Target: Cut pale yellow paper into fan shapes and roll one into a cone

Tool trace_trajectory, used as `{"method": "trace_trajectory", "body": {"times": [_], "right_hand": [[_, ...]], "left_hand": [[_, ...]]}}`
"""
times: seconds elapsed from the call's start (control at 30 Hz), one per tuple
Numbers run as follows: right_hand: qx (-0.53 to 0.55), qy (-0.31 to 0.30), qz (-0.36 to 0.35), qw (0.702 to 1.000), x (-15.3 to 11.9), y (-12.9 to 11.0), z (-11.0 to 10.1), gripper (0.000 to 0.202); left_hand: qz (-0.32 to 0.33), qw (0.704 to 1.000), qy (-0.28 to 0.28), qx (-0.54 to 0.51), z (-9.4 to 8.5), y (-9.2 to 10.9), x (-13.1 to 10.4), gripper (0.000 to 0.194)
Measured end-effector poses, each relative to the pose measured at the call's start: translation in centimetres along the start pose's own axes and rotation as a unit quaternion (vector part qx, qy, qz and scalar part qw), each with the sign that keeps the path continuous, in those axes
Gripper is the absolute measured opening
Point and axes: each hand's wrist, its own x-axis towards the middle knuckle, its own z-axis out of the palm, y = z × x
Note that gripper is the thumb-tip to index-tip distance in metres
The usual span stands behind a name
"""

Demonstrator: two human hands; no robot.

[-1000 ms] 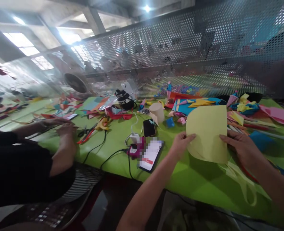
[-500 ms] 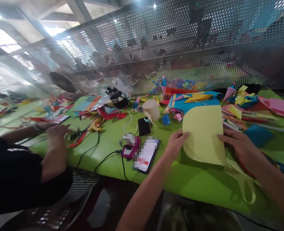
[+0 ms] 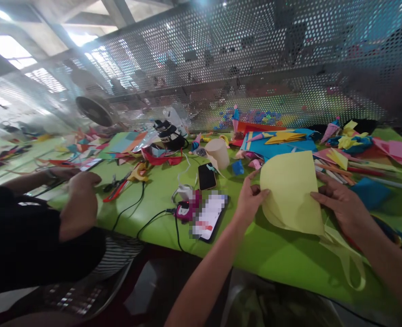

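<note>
A pale yellow sheet of paper (image 3: 291, 193) with a rounded left side stands tilted between my hands above the green table. My left hand (image 3: 250, 197) pinches its curved left edge, thumb in front, with one finger stretched upward beside the paper. At the straight right edge, my right hand (image 3: 340, 200) grips the sheet with the thumb in front and the other fingers partly hidden behind. A loose curled yellow paper strip (image 3: 352, 261) lies below my right hand, close to the sheet's lower right corner.
Left of my arm lie a phone (image 3: 210, 218), a dark phone (image 3: 207, 176) and a purple power strip (image 3: 187, 209) with cables. Behind them stands a cream paper roll (image 3: 218, 154). Coloured papers (image 3: 279, 143) fill the back right. A co-worker's arm (image 3: 80, 204) rests at left.
My left hand's fingers have spread slightly, one now pointing up beside the paper. The sheet stays nearly in place between both hands. The view has shifted a little.
</note>
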Motion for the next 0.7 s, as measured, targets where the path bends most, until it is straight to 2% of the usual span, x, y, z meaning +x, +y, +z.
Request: {"method": "trace_trajectory", "body": {"times": [0.07,0.1,0.2,0.33,0.5,0.7], "right_hand": [[0.007,-0.001,-0.020,1.000,0.0,-0.1,0.0,0.079],[-0.002,0.001,-0.032,0.999,0.1,0.0,-0.1,0.074],[-0.069,0.004,-0.052,0.996,0.3,0.5,-0.5,0.049],[-0.117,0.014,-0.057,0.991,0.4,1.0,-1.0,0.048],[-0.184,0.031,-0.099,0.978,0.5,1.0,-1.5,0.049],[-0.263,0.036,-0.137,0.954,0.5,0.7,-1.3,0.047]], "left_hand": [[0.016,1.000,-0.008,0.017,-0.1,-0.1,0.0,0.097],[0.024,0.999,-0.013,0.026,-0.1,-0.1,0.0,0.098],[0.043,0.997,-0.032,0.050,-0.4,-0.4,0.1,0.079],[0.054,0.993,-0.042,0.097,-0.8,-0.8,0.2,0.040],[0.062,0.985,-0.049,0.152,-0.9,-0.4,0.0,0.041],[0.136,0.961,-0.011,0.242,-0.4,0.5,-0.5,0.033]]}}
